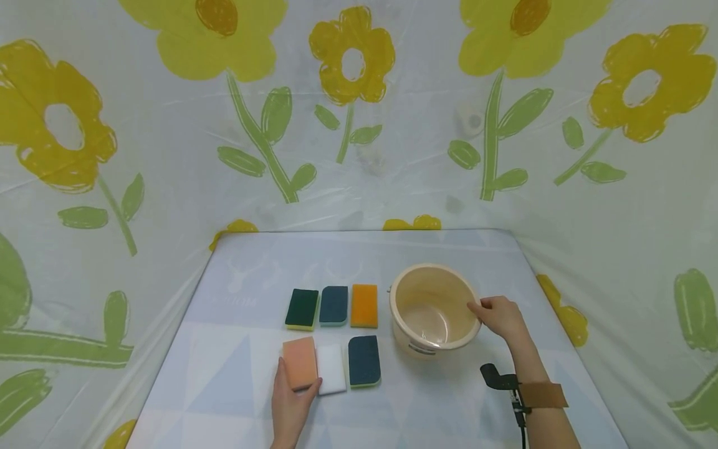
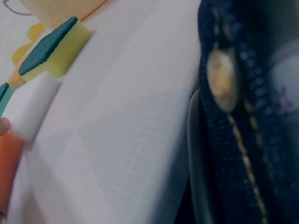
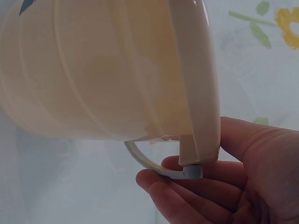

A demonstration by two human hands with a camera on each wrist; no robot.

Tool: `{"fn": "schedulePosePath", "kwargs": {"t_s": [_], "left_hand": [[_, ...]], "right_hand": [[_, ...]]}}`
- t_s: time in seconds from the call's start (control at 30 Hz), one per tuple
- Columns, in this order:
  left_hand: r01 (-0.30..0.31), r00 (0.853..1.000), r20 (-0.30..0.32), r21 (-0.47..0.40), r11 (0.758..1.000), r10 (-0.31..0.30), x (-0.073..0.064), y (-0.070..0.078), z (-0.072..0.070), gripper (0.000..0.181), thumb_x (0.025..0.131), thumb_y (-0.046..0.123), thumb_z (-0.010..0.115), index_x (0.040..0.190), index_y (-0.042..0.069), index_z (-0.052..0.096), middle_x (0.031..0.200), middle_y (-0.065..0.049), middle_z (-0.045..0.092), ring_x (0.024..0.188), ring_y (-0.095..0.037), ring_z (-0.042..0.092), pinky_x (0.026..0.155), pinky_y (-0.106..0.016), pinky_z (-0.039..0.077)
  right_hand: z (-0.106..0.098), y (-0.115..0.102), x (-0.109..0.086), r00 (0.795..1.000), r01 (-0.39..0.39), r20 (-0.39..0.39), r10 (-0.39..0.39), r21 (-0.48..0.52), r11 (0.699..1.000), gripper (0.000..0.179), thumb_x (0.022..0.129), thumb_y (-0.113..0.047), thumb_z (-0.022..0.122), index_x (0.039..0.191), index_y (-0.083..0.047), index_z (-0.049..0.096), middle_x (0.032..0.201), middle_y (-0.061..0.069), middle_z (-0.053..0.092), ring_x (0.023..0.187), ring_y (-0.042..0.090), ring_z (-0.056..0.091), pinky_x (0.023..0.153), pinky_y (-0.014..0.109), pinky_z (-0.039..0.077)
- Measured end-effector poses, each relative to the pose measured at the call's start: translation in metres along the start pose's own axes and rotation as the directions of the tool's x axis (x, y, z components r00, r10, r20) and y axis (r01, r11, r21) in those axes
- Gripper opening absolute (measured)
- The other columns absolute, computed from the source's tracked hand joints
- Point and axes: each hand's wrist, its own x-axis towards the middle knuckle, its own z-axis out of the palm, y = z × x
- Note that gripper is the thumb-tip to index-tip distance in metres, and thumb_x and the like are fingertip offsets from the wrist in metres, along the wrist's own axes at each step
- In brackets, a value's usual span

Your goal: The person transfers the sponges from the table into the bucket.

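My left hand holds a peach-orange sponge by its sides, thumb at the right edge and fingers along the left. Tight against that sponge lies a white sponge, close to the thumb. On the right, my right hand pinches the rim of a beige plastic bucket, thumb over the rim. The right wrist view shows the other fingers curled under the rim beside the end of the bucket's pale handle. The inside of the bucket shows bare from above.
Left of the bucket lie a dark green sponge, a blue-grey sponge and an orange sponge in a back row. A dark blue-grey sponge lies in front. A flowered curtain borders the table.
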Motion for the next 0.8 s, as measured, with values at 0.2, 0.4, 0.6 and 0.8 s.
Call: {"fn": "schedulePosePath", "kwargs": {"t_s": [0.2,0.4,0.6,0.8], "left_hand": [[-0.003,1.0,-0.015,0.01,1.0,0.003,-0.0009,0.0011,0.0001,0.099,0.076,0.018,0.082,0.149,-0.011,0.021,0.148,-0.035,0.03,0.135,-0.048,0.031,0.109,-0.057,0.029],[0.03,0.999,-0.014,0.013,0.999,-0.03,-0.0001,-0.0001,0.0005,0.097,0.077,0.017,0.08,0.149,-0.01,0.021,0.149,-0.034,0.029,0.136,-0.048,0.029,0.11,-0.057,0.027],[0.056,0.998,-0.005,0.015,0.998,-0.056,0.0,0.0022,-0.0016,0.098,0.076,0.018,0.08,0.15,-0.009,0.021,0.149,-0.033,0.029,0.137,-0.048,0.029,0.111,-0.056,0.027],[-0.004,0.999,-0.049,0.011,1.0,0.004,-0.0018,0.0091,-0.008,0.096,0.073,0.016,0.083,0.147,-0.011,0.028,0.146,-0.034,0.035,0.133,-0.048,0.035,0.108,-0.056,0.031]], "right_hand": [[-0.0007,0.0007,0.0005,1.0,0.001,-0.001,-0.001,0.009,1.0,0.043,0.097,-0.036,0.056,0.103,0.004,0.069,0.076,0.005,0.064,0.076,0.024,0.054,0.063,0.037,0.043],[-0.0001,0.0009,0.0003,1.0,0.005,-0.004,-0.005,0.008,1.0,0.044,0.097,-0.036,0.056,0.105,0.005,0.069,0.077,0.005,0.064,0.077,0.024,0.055,0.066,0.04,0.046],[-0.0003,0.0003,-0.0001,1.0,0.002,-0.005,-0.002,0.013,1.0,0.043,0.097,-0.035,0.056,0.106,0.006,0.069,0.077,0.005,0.065,0.078,0.024,0.055,0.066,0.041,0.046],[0.0005,0.0005,0.0,1.0,-0.004,-0.001,0.004,0.011,1.0,0.045,0.097,-0.035,0.056,0.109,0.007,0.067,0.08,0.006,0.066,0.081,0.026,0.057,0.069,0.046,0.048]]}}
